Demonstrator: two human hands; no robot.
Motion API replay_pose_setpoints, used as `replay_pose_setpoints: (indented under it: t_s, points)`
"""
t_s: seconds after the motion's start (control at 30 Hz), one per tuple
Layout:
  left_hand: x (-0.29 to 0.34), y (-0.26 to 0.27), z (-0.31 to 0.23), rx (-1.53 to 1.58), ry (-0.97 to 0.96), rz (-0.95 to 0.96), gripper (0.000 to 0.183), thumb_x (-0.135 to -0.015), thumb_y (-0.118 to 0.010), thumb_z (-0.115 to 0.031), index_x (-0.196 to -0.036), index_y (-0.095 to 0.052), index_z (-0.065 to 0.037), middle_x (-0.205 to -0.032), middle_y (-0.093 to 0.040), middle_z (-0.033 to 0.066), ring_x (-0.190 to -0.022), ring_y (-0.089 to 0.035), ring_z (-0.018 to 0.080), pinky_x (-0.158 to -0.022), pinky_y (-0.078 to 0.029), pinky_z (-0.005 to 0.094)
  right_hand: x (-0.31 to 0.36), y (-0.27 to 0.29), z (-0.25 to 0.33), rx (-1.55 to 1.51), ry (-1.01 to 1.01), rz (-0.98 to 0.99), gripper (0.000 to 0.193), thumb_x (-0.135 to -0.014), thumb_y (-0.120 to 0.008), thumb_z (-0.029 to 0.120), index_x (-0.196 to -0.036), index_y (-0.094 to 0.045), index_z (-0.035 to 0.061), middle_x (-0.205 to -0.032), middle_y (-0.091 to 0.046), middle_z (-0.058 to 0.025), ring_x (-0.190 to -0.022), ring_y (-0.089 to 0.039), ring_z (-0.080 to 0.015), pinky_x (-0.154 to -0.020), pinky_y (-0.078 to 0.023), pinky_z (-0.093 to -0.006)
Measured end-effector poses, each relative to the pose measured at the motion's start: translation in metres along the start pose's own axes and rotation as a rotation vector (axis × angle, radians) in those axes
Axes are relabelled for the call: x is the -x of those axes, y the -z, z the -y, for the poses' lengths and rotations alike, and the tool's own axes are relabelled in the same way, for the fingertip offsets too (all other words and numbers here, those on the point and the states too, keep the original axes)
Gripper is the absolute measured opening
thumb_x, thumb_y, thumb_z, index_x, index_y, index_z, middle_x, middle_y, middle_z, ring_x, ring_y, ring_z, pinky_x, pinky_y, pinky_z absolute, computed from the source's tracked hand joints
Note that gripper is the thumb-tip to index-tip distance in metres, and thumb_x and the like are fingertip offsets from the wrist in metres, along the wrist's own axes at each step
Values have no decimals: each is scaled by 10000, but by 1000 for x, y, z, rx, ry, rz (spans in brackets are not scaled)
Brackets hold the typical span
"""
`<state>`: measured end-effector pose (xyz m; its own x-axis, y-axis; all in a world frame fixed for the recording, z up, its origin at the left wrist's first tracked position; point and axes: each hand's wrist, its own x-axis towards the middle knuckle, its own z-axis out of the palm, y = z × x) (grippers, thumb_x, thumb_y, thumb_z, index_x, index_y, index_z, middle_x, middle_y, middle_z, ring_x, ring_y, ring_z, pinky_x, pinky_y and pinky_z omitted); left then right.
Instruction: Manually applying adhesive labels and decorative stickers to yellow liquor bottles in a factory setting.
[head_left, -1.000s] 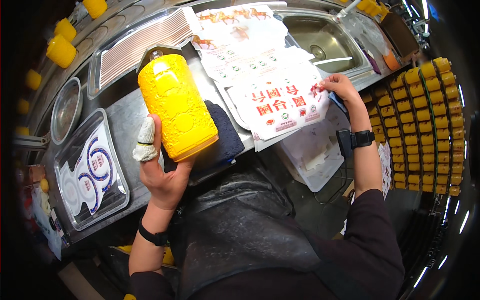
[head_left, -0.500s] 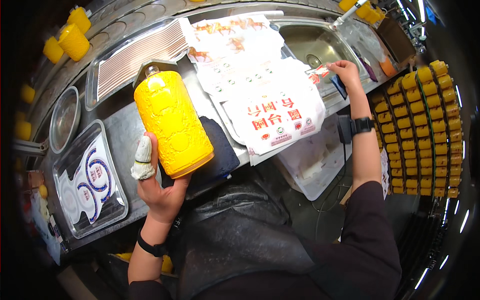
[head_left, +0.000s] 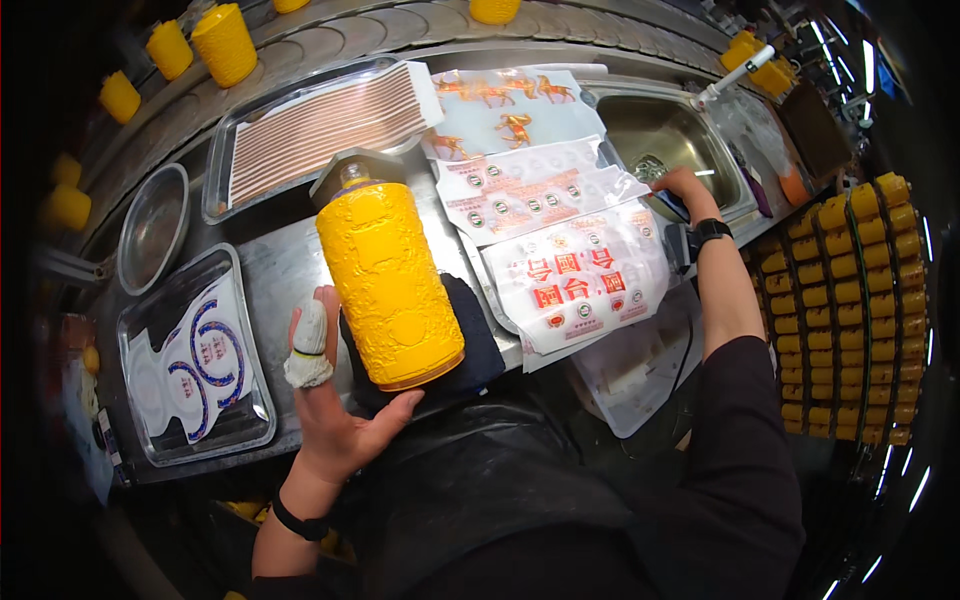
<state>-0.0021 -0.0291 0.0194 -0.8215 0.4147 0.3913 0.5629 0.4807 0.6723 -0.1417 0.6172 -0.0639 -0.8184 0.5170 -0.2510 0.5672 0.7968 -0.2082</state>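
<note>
A yellow embossed bottle [head_left: 392, 285] lies tilted, its clear neck by an angled metal rest [head_left: 365, 165] and its base toward me over a dark blue cloth [head_left: 475, 335]. Close beside the bottle's base, my left hand [head_left: 335, 425] is open, fingers and thumb spread. White wrapping [head_left: 312, 345] covers one of its fingers. My right hand [head_left: 688, 190] is at the sink's near edge, beside the printed decal sheets [head_left: 585, 265]. Its fingers are curled together; whatever is between them is hidden. A dark flat object [head_left: 672, 206] lies just under that hand.
Left of the bottle is a metal tray [head_left: 262, 400] of blue-edged decals. Behind it stand a round metal bowl [head_left: 155, 230] and a tray of striped strips [head_left: 325, 135]. A sink [head_left: 665, 125] is at right. Yellow bottles [head_left: 225, 45] stand on the far conveyor; stacked ones [head_left: 850, 320] fill the right.
My left hand has let go of the bottle, which now rests over the cloth. My right hand has drawn in toward the sheets' edge; the small red-and-white piece it held no longer shows.
</note>
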Motion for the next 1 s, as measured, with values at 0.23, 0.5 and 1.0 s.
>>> replay_pose_setpoints:
  t_s: [0.23,0.5,1.0]
  points:
    - [-26,-1,-5,22,20,79,1236,-626,-873,-387,-1483,-93,44,-1529,-161,311,-1425,-189,449,-1161,-99,516,50,48,22,-187,168,-444,293,-761,-753,289,-815,-715,3,-676,-668,-101,-592,-601,-184,-579,-463,-343]
    - [-41,-17,-7,270,-6,-61,1098,-667,-874,-203,-1449,-150,60,-1332,-489,231,-1209,-543,336,-1022,-419,407,216,79,186,-502,571,-413,178,-816,-743,157,-830,-696,-14,-723,-591,21,-588,-400,-33,-526,-314,-214]
    - [-30,-1,9,510,143,55,1158,-708,-851,-320,-1479,-81,72,-1521,-235,249,-1438,-227,341,-1169,-177,405,278,55,348,-620,1004,437,234,-817,-756,215,-828,-689,-8,-635,-563,26,-532,-453,-26,-459,-329,-217]
